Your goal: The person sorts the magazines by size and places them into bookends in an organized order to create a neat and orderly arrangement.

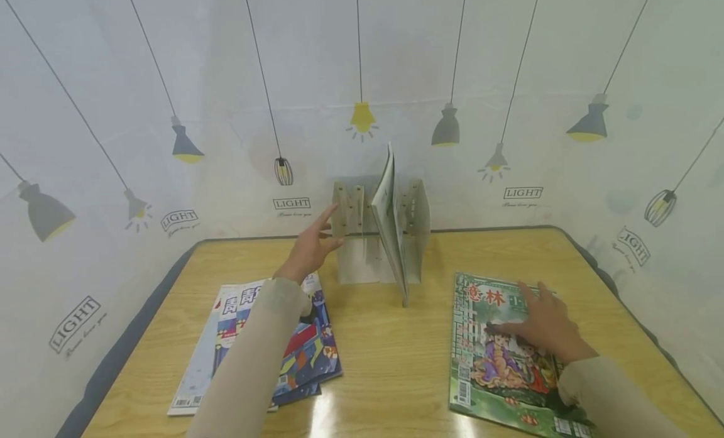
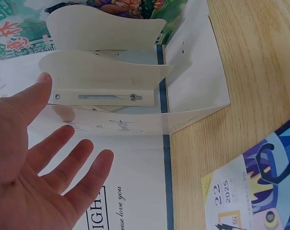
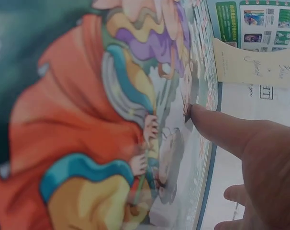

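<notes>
A white bookrack [image 1: 353,262] with upright dividers stands at the back of the table, one magazine [image 1: 390,230] leaning upright in it. My left hand [image 1: 308,246] is at the rack's left end, fingers spread. In the left wrist view its thumb [image 2: 45,79] is right at the edge of a curved divider [image 2: 106,76], and its palm is bare. On the right lies a magazine with a green illustrated cover [image 1: 503,369]. Over its upper right part is my right hand [image 1: 543,325], fingers extended, the thumb [image 3: 207,120] at the cover in the right wrist view.
Several overlapping magazines, blue ones [image 1: 308,356] and a pale one [image 1: 198,362], lie at the left under my forearm. Wood-grain tabletop [image 1: 384,369] runs between them and the green magazine. A cloth [image 1: 317,80] printed with lamps hangs behind the table.
</notes>
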`<state>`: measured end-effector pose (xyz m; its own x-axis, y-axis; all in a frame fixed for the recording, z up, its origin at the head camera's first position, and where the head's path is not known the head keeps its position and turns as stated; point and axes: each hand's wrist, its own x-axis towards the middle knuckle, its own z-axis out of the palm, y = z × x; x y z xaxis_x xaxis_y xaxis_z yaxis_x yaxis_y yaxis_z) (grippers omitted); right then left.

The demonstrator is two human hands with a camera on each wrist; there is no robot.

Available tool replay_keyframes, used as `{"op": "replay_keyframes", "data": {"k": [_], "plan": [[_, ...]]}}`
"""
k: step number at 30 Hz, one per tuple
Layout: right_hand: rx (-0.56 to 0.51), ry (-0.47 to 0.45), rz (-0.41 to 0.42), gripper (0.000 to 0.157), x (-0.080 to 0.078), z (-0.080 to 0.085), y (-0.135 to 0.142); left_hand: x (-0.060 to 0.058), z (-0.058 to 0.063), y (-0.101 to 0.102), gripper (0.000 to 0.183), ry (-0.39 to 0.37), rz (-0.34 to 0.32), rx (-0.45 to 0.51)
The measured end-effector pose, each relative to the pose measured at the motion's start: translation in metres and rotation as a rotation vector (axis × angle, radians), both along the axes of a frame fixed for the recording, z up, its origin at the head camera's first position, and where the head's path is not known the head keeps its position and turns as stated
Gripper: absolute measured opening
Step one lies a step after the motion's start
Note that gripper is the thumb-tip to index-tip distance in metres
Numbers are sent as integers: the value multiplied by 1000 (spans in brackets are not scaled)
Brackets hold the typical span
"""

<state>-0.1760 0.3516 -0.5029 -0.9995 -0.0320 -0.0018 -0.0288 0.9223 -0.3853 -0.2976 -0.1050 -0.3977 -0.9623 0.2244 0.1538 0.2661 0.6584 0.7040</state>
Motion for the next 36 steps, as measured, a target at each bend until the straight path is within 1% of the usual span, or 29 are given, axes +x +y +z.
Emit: {"op": "replay_keyframes", "data": {"k": [3,6,11,13,16,19,21,26,29,32,36], "plan": [[-13,-11,0,124,-1,-1,3,0,0,0,80,2,-2,1],[-24,-18,-9,119,0,0,6,1,1,0,80,2,-2,-1],[-54,-31,-51,115,2,4,9,1,1,1,81,2,-5,13],[-57,-17,-63,112,4,4,10,1,1,1,81,-2,-3,18],[-45,29,-69,108,5,4,10,1,1,1,81,-5,1,16],[-52,46,-83,106,7,5,12,1,0,1,80,1,0,16],[-69,28,-97,107,8,7,14,1,-1,1,80,5,-4,16],[-131,-82,-151,112,10,10,20,0,0,2,81,8,-10,21],[-134,-133,-178,114,9,8,23,1,1,2,81,6,-8,23],[-112,-151,-183,116,7,6,26,1,0,2,81,0,-1,27],[-99,-153,-177,117,6,5,27,0,0,1,81,-1,-2,27]]}}
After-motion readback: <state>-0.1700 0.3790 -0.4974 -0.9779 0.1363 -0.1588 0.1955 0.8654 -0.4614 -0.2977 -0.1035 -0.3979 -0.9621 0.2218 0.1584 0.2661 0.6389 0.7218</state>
